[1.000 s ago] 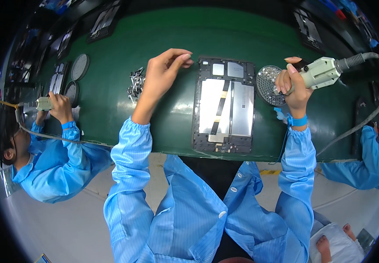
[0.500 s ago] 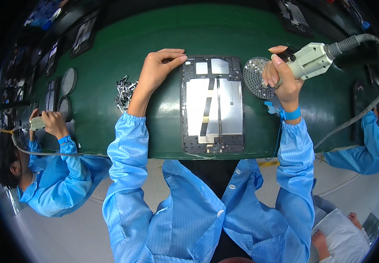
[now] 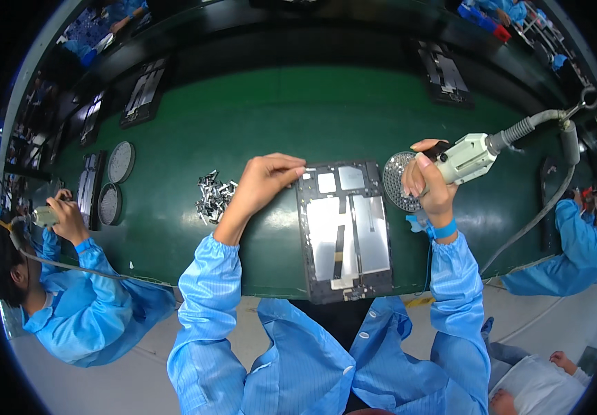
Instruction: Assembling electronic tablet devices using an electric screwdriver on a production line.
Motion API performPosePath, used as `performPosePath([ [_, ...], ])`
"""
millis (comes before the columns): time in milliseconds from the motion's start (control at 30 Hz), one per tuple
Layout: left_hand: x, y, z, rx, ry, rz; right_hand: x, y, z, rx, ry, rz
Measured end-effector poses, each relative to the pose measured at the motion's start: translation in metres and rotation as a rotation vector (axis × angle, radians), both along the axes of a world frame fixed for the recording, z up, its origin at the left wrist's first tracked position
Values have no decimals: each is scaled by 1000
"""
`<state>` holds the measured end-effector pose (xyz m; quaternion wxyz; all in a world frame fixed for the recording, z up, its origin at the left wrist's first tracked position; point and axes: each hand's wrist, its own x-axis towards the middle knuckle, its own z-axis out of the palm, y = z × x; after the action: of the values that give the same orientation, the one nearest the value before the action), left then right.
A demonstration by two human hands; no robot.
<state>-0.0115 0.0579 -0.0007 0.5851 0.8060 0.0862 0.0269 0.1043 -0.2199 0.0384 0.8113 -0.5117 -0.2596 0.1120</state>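
Now the opened tablet (image 3: 347, 232) is slightly overhanging the near edge of the bench (image 3: 271, 249), where earlier it was lying fully inside; the left hand (image 3: 265, 183), its grip pinching the tablet's upper-left corner, is apparently repositioning it. No writing on it is showing legibly. Right of the tablet, the right hand (image 3: 435, 192) is wrapping its grip around a pale corded tool (image 3: 468, 159), beside a round dish (image 3: 387, 194). Beyond the tablet, a similar device (image 3: 443, 72) is lying.

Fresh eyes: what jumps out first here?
The opened flat device with bright silver panels, at the near edge of the table, left hand at its top-left corner. Next, the pale corded tool in the right hand, by a round dish. Then the heap of small parts left of the left hand.
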Motion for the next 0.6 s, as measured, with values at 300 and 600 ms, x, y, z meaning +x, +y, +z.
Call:
performPosePath([
  [300, -18, -37, -14, 85, -56, -20, -31, 66, 4, 39, 40, 279],
  [600, -12, -22, -21, 19, -83, -111, -41, 103, 1, 5, -13, 326],
])
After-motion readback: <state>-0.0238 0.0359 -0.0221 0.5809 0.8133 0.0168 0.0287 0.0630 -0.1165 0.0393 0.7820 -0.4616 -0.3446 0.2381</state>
